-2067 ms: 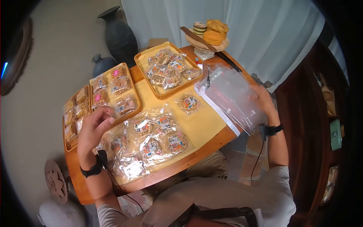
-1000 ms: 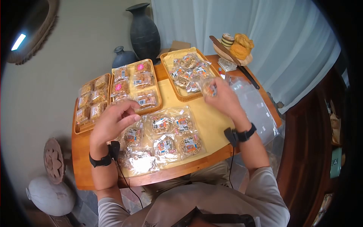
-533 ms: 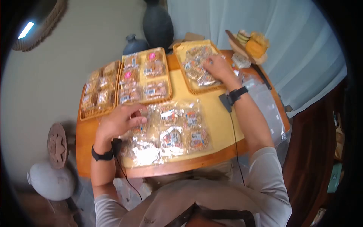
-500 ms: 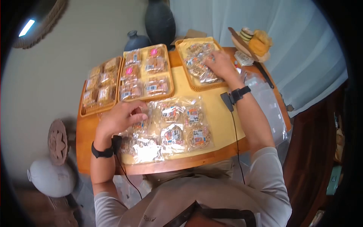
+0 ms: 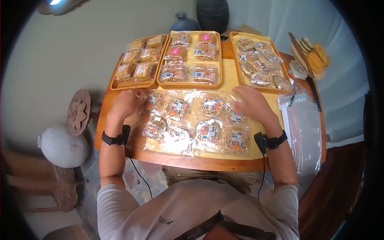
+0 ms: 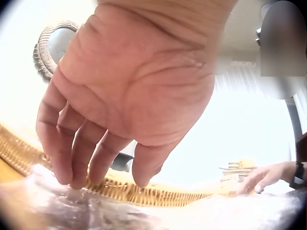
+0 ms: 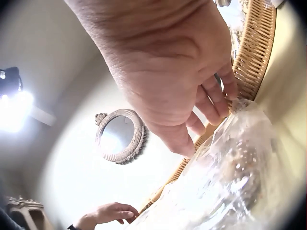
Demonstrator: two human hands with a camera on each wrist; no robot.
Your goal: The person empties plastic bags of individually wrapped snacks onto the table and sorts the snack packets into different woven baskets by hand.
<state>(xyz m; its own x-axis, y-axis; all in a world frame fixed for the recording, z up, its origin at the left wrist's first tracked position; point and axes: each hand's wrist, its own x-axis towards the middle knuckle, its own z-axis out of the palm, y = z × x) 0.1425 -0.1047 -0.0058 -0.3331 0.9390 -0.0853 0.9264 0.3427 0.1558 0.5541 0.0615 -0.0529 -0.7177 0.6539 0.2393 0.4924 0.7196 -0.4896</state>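
Clear plastic bags (image 5: 190, 128) holding several round nut-cluster packets lie flat at the table's front. My left hand (image 5: 127, 105) is at their far left corner, fingers bent downward and thumb apart; in the left wrist view the fingertips of this hand (image 6: 129, 91) hang at the shiny plastic. Over the far right corner is my right hand (image 5: 256, 106). The right wrist view shows its fingers loosely bent and the fingertips of the hand (image 7: 177, 81) at the crinkled film (image 7: 240, 163), thumb apart. Whether either hand pinches the film is hard to see.
Behind the bags stand three wicker trays: left (image 5: 138, 85), middle (image 5: 190, 85) and right (image 5: 266, 89), all holding packaged snacks. Flat empty bags (image 5: 306, 132), a pen (image 5: 294, 97) and a measuring tape (image 5: 286, 126) lie at the right, near a cake stand (image 5: 298, 70).
My right hand has left the right tray, where it set down a round packet, and come back to the bags. My left hand has shifted to their far left corner. The head view has turned.
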